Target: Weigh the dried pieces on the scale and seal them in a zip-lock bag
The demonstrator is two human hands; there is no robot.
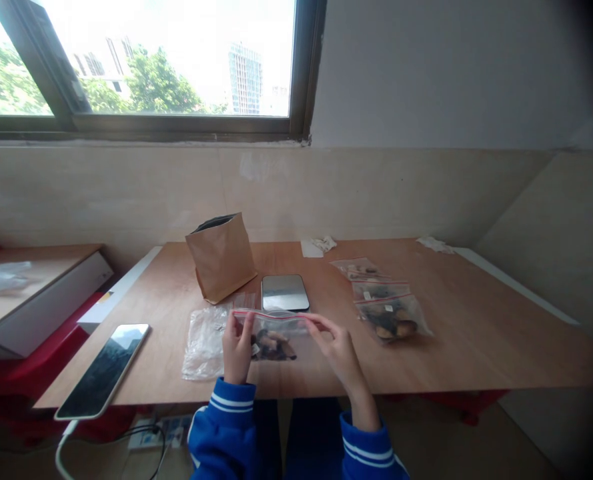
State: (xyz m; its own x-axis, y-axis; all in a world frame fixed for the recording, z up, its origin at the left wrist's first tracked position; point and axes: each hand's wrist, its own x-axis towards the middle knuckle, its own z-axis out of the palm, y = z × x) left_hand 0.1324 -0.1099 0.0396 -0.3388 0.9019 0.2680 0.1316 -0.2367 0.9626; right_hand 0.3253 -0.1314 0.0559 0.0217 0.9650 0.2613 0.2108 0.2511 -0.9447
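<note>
**Clear zip bag** (277, 337), 1 piece, on the plywood tabletop (481, 333), directly ahead of the person near the table's front edge. Contents: dark and tan dried pieces (273, 347), possibly mushrooms, gathered in the lower part. Long axis of the red-lined zip edge (271, 315): side to side, nearly level, dipping slightly toward 3 o'clock. Mouth edge faces 12 o'clock; closed end faces 6 o'clock. Whether the zip is sealed: cannot tell.

**Hands**, 2, apart, both clamped on the zip edge. Left hand (237, 348): pinches the 9 o'clock end. Right hand (340, 350): pinches the 3 o'clock end. Both hands hold the edge stretched across the bag's width. Blue sleeves with white stripes (223, 420) enter from 6 o'clock.

**Nearby, by clock face from the hands:**
- 1 brown paper bag (221, 260), upright, open, dark-lined: 11 o'clock.
- 1 flat metal-topped kitchen scale (285, 292), probable: 12 o'clock, just beyond the zip bag.
- 3 filled zip bags (393, 319), in a column: 1 to 2 o'clock.
- 1 crumpled clear plastic bag (205, 343): 9 o'clock, just beside the left hand.
- 1 smartphone (102, 371), with white cable (61, 453): 8 to 9 o'clock, at the table's edge.
</note>
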